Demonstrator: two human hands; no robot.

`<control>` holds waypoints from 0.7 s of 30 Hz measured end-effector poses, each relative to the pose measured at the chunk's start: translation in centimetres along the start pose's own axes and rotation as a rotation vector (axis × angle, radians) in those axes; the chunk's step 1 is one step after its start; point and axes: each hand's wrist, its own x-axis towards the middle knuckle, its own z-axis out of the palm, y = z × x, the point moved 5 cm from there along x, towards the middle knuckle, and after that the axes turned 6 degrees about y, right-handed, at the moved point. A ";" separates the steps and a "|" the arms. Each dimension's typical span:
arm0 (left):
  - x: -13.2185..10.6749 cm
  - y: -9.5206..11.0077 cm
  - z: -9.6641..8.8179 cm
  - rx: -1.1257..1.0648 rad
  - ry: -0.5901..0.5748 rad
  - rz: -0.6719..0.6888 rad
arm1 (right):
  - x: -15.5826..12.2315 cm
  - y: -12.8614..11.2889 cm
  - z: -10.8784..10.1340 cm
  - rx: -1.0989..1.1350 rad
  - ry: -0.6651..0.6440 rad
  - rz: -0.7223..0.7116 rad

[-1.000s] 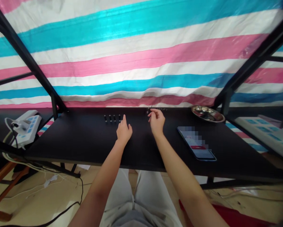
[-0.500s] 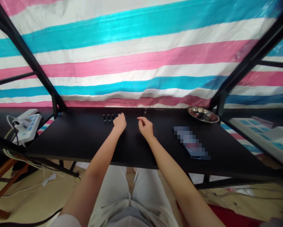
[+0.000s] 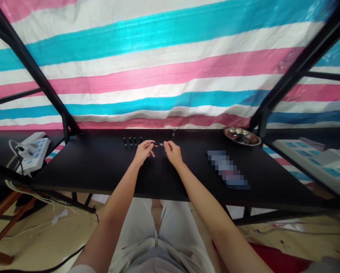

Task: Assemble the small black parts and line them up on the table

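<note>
My left hand (image 3: 143, 150) and my right hand (image 3: 172, 151) meet over the middle of the black table (image 3: 102, 167). Between their fingertips they pinch a small dark cylindrical piece (image 3: 158, 144) with a light end, held level above the tabletop. Just behind my left hand stands a short row of several small black upright cylinders (image 3: 132, 141). Farther back, near the table's far edge, a single small upright piece (image 3: 173, 132) stands beside a line of tiny dark bits (image 3: 191, 131).
A phone (image 3: 228, 169) lies face up to the right of my hands. A shiny metal dish (image 3: 242, 136) sits at the back right. A white power strip (image 3: 30, 149) with cables rests on the left shelf. Black frame posts rise at both sides.
My right hand drew back from the far edge toward the middle. My left hand lifted off the table, and both hands now pinch the small cylinder between them.
</note>
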 end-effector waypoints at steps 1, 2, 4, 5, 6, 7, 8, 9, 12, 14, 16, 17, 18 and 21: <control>-0.1 0.1 0.1 -0.008 -0.019 -0.003 | -0.1 -0.2 0.1 0.003 -0.034 -0.012; -0.2 0.2 0.2 -0.010 -0.038 -0.009 | -0.2 -0.4 0.3 0.006 -0.063 -0.023; -0.3 0.1 0.6 -0.009 -0.063 -0.022 | -0.3 -0.7 0.5 0.012 -0.105 -0.036; -0.3 0.1 0.7 -0.008 -0.068 -0.027 | -0.3 -0.7 0.6 0.013 -0.122 -0.037; -0.3 0.1 0.8 -0.010 -0.067 -0.030 | -0.4 -0.8 0.7 0.013 -0.140 -0.036; -0.4 0.1 0.8 -0.013 -0.065 -0.032 | -0.4 -0.8 0.8 0.010 -0.158 -0.031; -0.4 0.0 0.9 -0.015 -0.064 -0.036 | -0.4 -0.7 0.9 0.004 -0.177 -0.026; -0.4 0.0 0.9 -0.016 -0.064 -0.041 | -0.4 -0.6 1.1 -0.002 -0.194 -0.020; -0.4 -0.1 0.9 0.001 -0.050 -0.055 | -0.3 -0.2 1.4 -0.023 -0.211 -0.009; -0.4 -0.2 0.8 0.021 -0.027 -0.052 | -0.2 0.1 1.5 -0.051 -0.204 -0.010; -0.4 -0.2 0.8 0.037 0.005 -0.035 | -0.2 0.2 1.5 -0.087 -0.199 -0.019; -0.4 -0.2 0.8 0.040 0.025 -0.022 | -0.2 0.2 1.6 -0.103 -0.197 -0.028; -0.4 -0.1 0.7 0.041 0.048 -0.009 | -0.2 0.1 1.6 -0.120 -0.195 -0.041; -0.6 0.1 0.7 0.031 0.124 0.023 | -0.2 -0.3 1.6 -0.190 -0.172 -0.084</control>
